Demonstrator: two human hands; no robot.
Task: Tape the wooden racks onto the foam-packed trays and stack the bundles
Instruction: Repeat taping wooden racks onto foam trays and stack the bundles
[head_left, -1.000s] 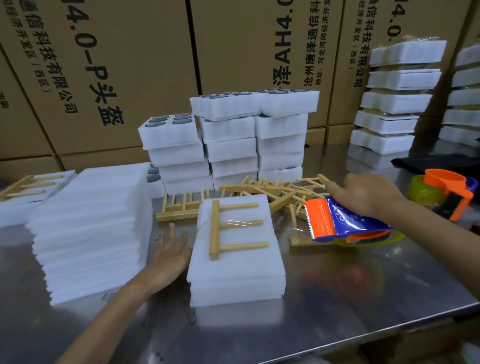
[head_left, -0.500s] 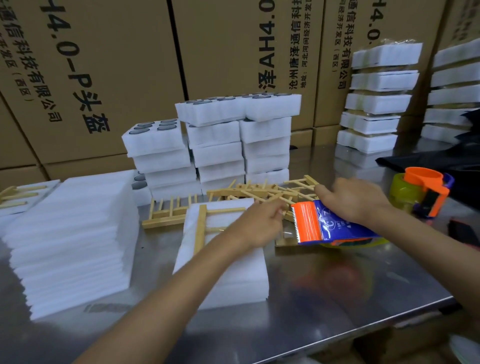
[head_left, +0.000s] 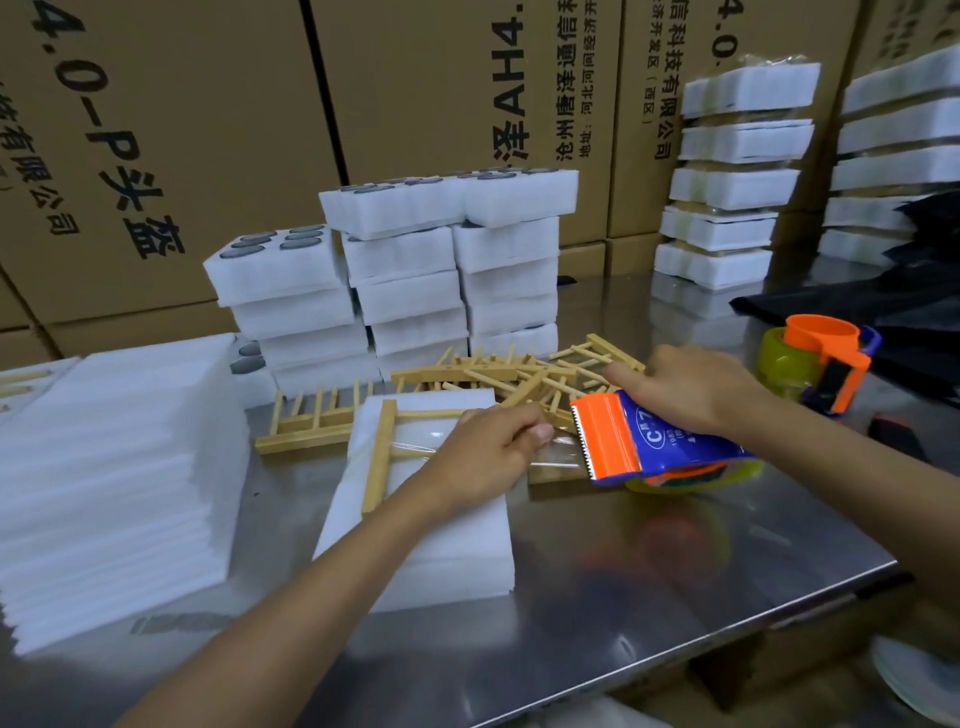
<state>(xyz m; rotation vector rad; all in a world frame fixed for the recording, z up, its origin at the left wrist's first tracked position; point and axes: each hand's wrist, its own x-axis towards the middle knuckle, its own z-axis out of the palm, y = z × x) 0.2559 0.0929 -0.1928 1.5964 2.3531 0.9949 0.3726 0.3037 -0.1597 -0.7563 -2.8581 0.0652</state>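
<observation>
hands (head_left: 483, 452) 2, tape dispensers (head_left: 613, 447) 2

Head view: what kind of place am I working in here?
Probably a packing area in a warehouse or small factory: tall printed brown cardboard cartons line the back, stacks of white foam-packed trays stand on a steel worktable, and an orange-and-blue tape dispenser is in use.

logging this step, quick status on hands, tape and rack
Left hand pinches the tape end. Right hand grips the tape dispenser. Wooden rack lies on the foam bundle. Nothing in the way.
</observation>
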